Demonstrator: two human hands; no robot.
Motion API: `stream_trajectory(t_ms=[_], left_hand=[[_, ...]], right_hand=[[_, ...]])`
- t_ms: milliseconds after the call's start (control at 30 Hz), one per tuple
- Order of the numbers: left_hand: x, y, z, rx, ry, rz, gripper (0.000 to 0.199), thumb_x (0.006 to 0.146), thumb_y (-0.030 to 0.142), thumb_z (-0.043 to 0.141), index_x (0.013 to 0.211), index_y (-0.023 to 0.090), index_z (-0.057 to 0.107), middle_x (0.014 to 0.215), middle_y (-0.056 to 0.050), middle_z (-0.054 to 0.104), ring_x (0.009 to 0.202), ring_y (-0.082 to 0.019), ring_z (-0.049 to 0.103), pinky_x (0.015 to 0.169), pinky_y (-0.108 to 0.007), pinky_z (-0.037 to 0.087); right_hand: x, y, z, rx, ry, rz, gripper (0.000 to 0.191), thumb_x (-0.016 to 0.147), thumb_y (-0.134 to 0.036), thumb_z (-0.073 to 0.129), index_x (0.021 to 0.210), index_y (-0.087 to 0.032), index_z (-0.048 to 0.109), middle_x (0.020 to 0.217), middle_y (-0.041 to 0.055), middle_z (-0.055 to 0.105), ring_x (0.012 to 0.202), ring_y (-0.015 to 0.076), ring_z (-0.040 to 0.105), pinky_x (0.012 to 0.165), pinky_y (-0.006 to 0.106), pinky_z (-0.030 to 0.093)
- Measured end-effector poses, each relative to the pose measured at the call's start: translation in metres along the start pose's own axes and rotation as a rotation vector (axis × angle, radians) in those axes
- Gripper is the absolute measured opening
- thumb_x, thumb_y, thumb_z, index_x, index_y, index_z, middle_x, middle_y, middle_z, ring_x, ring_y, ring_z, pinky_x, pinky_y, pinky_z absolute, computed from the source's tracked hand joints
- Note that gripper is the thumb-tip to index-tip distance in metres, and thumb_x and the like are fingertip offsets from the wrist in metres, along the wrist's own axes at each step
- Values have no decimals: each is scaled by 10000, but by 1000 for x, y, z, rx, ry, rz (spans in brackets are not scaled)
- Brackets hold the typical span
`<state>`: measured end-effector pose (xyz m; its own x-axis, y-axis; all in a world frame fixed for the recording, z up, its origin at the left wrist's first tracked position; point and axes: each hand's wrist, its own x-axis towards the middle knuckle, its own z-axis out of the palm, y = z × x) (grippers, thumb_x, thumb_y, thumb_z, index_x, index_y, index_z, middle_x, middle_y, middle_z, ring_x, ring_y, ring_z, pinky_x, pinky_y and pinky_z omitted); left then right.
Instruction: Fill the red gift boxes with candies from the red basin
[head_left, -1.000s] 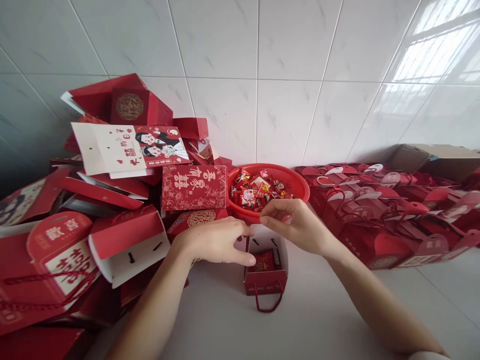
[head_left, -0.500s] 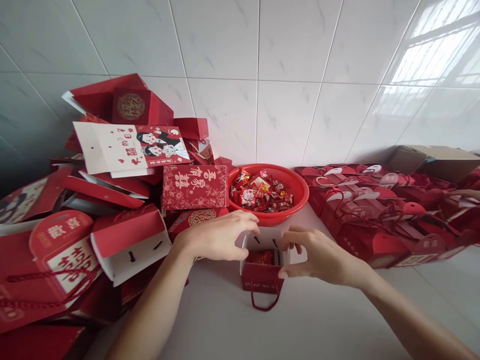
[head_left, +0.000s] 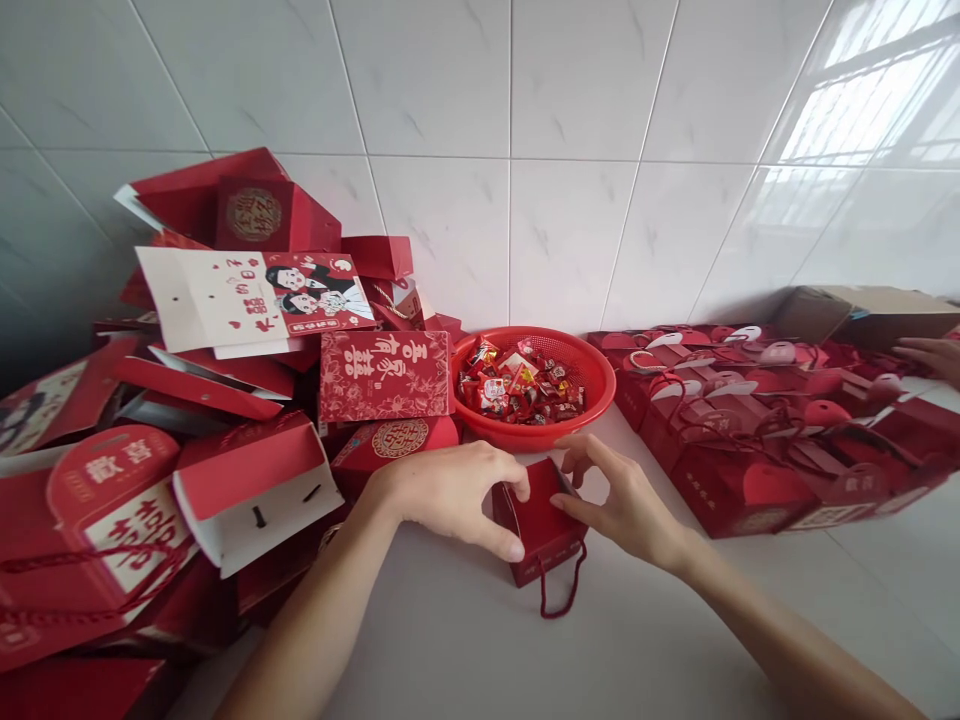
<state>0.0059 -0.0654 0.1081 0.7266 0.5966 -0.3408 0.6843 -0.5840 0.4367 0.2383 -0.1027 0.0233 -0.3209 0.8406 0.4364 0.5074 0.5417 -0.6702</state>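
A small red gift box with a dark red rope handle stands between my two hands, turned slightly askew. A red flap now lies over its top, so the contents are hidden. My left hand grips the box's left side, thumb at the near corner and fingers curled over the far edge. On the right side my right hand pinches the box's edge, thumb on top and fingers behind. Just behind the box sits a red plastic basket holding wrapped candies.
A tall heap of red gift boxes fills the left. Rows of closed red boxes with handles stand on the right, a cardboard carton behind them. Another person's hand shows at the right edge. A tiled wall bounds the back.
The box's top flap has come down over the candies inside. The box has turned slightly and shifted right. At the far right, the other person's hand has moved up, leaving a red box in view.
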Motion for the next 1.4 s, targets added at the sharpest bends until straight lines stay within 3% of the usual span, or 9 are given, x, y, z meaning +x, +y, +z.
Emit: stream_trajectory(t_ms=[200, 433, 533, 600, 767, 900, 1167, 1300, 1400], left_hand=[[7, -4, 4, 34, 78, 11, 280, 857, 234, 587, 1131, 231, 644, 1248, -42, 670, 1159, -231, 607, 937, -312, 462], [23, 3, 20, 50, 146, -12, 519, 867, 236, 570, 1381, 249, 501, 1475, -100, 478, 1305, -288, 531, 998, -379, 467], [24, 4, 23, 55, 113, -2, 544, 891, 256, 531, 1429, 315, 481, 1475, -89, 466, 1277, -312, 564, 949, -390, 490], [23, 5, 23, 69, 85, -28, 499, 896, 296, 526, 1395, 323, 526, 1459, -94, 475, 1268, -334, 570, 930, -406, 495], [20, 13, 25, 64, 62, -111, 501, 844, 419, 610, 1318, 265, 561, 1387, -110, 535, 1214, -348, 590, 903, -421, 499], [20, 21, 25, 111, 35, -187, 527, 788, 477, 671, 1235, 213, 575, 1236, -131, 647, 1129, -364, 627, 843, -423, 508], [24, 21, 27, 101, 119, -246, 606, 774, 532, 689, 1277, 216, 567, 1146, -149, 700, 1032, -381, 683, 740, -394, 513], [28, 20, 32, 64, 204, -235, 500, 823, 499, 673, 1218, 205, 583, 1147, -140, 707, 1082, -373, 666, 787, -407, 511], [30, 19, 33, 23, 256, -226, 420, 846, 486, 658, 1157, 210, 594, 1218, -135, 684, 1160, -368, 630, 840, -414, 506]], right_hand=[[-1, 4, 2, 26, -117, -177, 229, 978, -407, 578, 917, -213, 684, 947, 99, 711, 880, 222, 622, 810, 372, 517], [3, 7, -6, 274, -76, 31, 324, 971, -467, 574, 822, -195, 667, 966, 83, 720, 900, 205, 657, 835, 325, 511], [5, 15, -13, 188, 8, 106, 433, 901, -570, 630, 702, -185, 614, 772, 53, 666, 743, 180, 603, 714, 297, 487], [5, 21, -20, 112, -92, 183, 515, 864, -634, 638, 643, -170, 604, 633, 21, 601, 618, 143, 525, 597, 267, 428], [-1, 29, -31, 140, -643, 283, 554, 835, -667, 645, 694, -138, 728, 592, 8, 627, 567, 116, 498, 561, 242, 392], [-2, 30, -27, 295, -788, 367, 443, 695, -576, 811, 739, -138, 758, 675, 21, 695, 655, 145, 587, 619, 244, 437], [6, 21, -32, 759, -469, 472, 326, 776, -435, 793, 729, -137, 667, 706, 49, 715, 662, 136, 628, 691, 270, 493], [8, 13, -32, 886, -262, 422, 288, 806, -405, 788, 823, -156, 645, 756, 36, 715, 575, 100, 589, 587, 242, 482], [8, 11, -28, 857, -240, 389, 301, 802, -396, 795, 935, -158, 670, 918, 54, 731, 535, 71, 557, 528, 232, 478]])
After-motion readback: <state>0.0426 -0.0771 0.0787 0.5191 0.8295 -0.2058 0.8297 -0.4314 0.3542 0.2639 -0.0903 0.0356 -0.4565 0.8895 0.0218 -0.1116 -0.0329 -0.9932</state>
